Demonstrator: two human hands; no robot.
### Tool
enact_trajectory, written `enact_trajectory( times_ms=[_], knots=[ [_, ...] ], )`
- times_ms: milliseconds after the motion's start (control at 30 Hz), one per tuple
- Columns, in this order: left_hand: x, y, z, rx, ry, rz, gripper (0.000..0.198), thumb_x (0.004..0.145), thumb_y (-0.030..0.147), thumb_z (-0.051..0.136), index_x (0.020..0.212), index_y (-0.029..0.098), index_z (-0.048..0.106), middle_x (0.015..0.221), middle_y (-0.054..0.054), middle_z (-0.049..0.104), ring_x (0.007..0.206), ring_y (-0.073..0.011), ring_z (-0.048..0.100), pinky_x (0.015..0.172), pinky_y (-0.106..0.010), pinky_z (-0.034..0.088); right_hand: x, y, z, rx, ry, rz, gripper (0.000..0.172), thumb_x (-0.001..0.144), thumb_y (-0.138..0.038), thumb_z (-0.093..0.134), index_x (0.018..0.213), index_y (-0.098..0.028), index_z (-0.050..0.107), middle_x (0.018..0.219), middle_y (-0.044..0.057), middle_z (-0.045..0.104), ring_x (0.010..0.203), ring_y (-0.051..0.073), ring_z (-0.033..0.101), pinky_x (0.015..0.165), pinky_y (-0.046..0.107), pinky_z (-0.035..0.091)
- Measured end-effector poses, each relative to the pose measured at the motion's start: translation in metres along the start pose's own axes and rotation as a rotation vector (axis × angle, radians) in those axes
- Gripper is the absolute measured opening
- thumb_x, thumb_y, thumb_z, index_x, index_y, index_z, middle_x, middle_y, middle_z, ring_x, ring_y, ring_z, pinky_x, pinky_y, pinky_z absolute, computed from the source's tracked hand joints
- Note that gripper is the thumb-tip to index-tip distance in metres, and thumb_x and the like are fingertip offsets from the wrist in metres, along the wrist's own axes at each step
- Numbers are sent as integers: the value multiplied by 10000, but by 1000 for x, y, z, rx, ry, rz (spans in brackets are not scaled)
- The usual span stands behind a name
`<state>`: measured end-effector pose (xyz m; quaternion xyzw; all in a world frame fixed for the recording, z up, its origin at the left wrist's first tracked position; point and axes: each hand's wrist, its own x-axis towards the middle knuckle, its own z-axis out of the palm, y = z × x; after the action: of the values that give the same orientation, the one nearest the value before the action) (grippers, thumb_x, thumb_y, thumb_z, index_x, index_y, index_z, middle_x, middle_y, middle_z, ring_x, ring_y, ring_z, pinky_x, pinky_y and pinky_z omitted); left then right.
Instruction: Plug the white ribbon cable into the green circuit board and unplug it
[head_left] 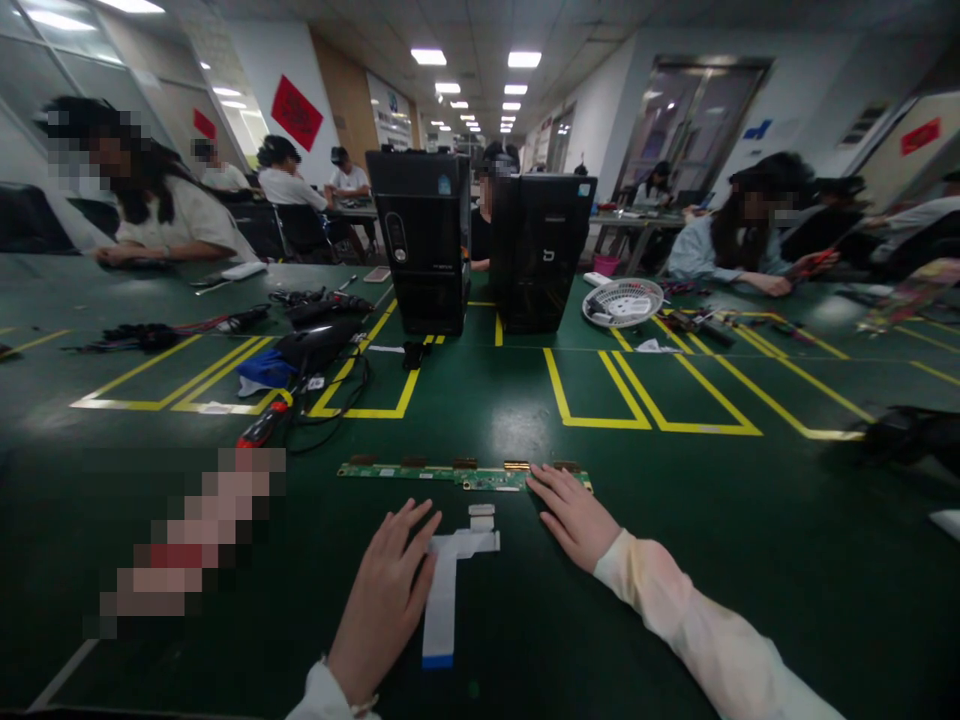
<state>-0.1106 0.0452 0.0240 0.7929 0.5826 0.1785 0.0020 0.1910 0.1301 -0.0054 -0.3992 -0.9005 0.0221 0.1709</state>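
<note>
A long, narrow green circuit board [420, 472] lies crosswise on the green table, with copper-coloured tabs along its far edge. My right hand [574, 515] rests at the board's right end, fingers stretched out and fingertips on or right beside it. Nearer to me lies a white flat ribbon cable [440, 605], bent into an L, with a blue end towards me and a small connector at its far end. My left hand [390, 585] is flat at the cable's left side, fingers spread, the fingertips touching or just next to the cable's bend.
Two black computer towers [424, 245] [544, 255] stand beyond the board. A black and red tool [262, 425] and dark cables are at left. A round white basket [622, 300] sits back right. Yellow tape [367, 413] marks the table. Several people sit around.
</note>
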Motion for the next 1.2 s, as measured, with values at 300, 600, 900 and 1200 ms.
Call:
enact_trajectory(
  times_ms=[300, 600, 900, 1200],
  knots=[
    [18, 65, 14, -1, -80, 73, 410, 918, 306, 435, 1297, 159, 494, 1339, -115, 542, 1246, -269, 486, 1018, -481, 435, 2, -4, -5, 20, 17, -30, 445, 929, -232, 358, 1359, -145, 431, 1451, 117, 350, 1374, 236, 242, 1110, 496, 288],
    [28, 83, 20, -13, -107, 177, 442, 908, 280, 447, 1323, 127, 463, 1358, -143, 527, 1255, -266, 486, 1007, -455, 456, 4, -3, -3, 45, 28, -29, 418, 925, -231, 371, 1323, -161, 478, 1395, 122, 426, 1299, 225, 367, 1074, 464, 357],
    [39, 91, 31, 96, -136, 185, 445, 907, 241, 435, 1324, 89, 469, 1400, -158, 475, 1298, -289, 423, 1016, -456, 444, 6, -6, -9, 51, 3, -26, 435, 911, -199, 378, 1335, -170, 470, 1391, 118, 431, 1297, 230, 365, 1068, 476, 359],
    [39, 89, 41, 45, -72, 185, 425, 914, 217, 416, 1327, 127, 461, 1380, -159, 500, 1298, -284, 428, 1012, -468, 446, 5, -3, -5, 57, 11, -40, 447, 904, -188, 379, 1344, -183, 460, 1397, 115, 420, 1304, 227, 349, 1066, 479, 357]
  ],
)
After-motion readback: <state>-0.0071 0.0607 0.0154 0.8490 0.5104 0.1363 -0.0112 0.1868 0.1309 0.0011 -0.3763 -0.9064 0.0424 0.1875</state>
